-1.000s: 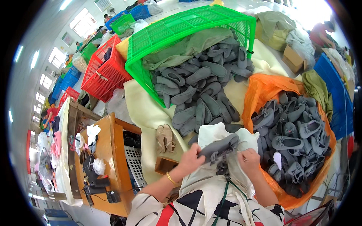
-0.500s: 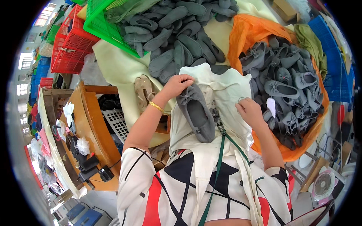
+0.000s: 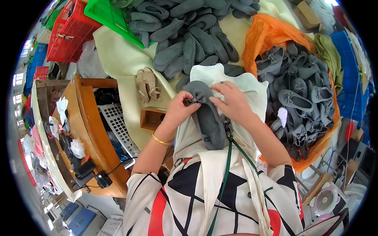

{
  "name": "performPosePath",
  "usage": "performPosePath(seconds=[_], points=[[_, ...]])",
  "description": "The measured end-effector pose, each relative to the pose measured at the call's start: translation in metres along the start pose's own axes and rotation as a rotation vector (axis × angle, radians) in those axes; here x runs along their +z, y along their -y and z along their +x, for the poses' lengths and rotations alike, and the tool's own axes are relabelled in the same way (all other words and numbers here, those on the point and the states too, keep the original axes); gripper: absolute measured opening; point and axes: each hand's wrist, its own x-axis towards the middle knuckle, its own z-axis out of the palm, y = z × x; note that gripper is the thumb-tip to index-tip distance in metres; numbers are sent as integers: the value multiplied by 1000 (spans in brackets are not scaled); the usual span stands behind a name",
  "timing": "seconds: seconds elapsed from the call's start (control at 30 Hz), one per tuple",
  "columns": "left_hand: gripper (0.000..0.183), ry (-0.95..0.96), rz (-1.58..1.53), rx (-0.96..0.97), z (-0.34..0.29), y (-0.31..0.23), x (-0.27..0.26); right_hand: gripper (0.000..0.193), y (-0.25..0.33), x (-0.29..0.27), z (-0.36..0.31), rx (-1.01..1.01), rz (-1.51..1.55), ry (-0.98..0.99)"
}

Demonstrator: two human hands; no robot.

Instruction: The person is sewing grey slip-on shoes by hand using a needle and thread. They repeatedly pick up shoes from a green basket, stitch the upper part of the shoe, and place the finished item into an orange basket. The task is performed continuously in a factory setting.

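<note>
A dark grey slip-on shoe with a small fabric bow lies on the white cloth over my lap, its toe pointing away from me. My left hand, with a gold bracelet at the wrist, is closed on the shoe's left side, thumb by the bow. From the right, my right hand grips the toe edge, its thumb and forefinger bent against the upper. The sole and the fingertips beneath the shoe are hidden.
Beyond my lap is a heap of grey shoes by a green crate. An orange sack of bowed shoes stands at right. Beige sandals, a small cardboard box and a wooden desk are at left.
My right hand has moved left from the white cloth onto the shoe's toe. My left hand has shifted down from the toe tip to beside the bow. The view has tilted slightly.
</note>
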Motion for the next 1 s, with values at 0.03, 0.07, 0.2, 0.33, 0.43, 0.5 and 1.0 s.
performPosePath(seconds=[0.03, 0.07, 0.2, 0.33, 0.43, 0.5, 1.0], points=[[27, -1, -30, 5, 0, -4, 3, 18, 2, 9, 8, 27, 17, 38], [25, -16, -10, 8, -1, -6, 5, 19, 4, 16, 15, 55, 33, 77], [21, -45, 39, 40, -1, -17, 11, 19, -7, 18, 15, 12, 39, 256], [20, -83, 116, 193, -1, -28, 21, 22, -17, 17, -11, 34, 61, 115], [20, -107, 221, 317, 2, -30, 26, 25, -25, 19, -22, 55, 71, 25], [21, -129, 257, 367, 2, -30, 28, 29, -28, 20, -27, 53, 75, 1], [17, -61, 89, 91, -4, -28, 33, 22, -32, 13, -16, 105, 50, 241]])
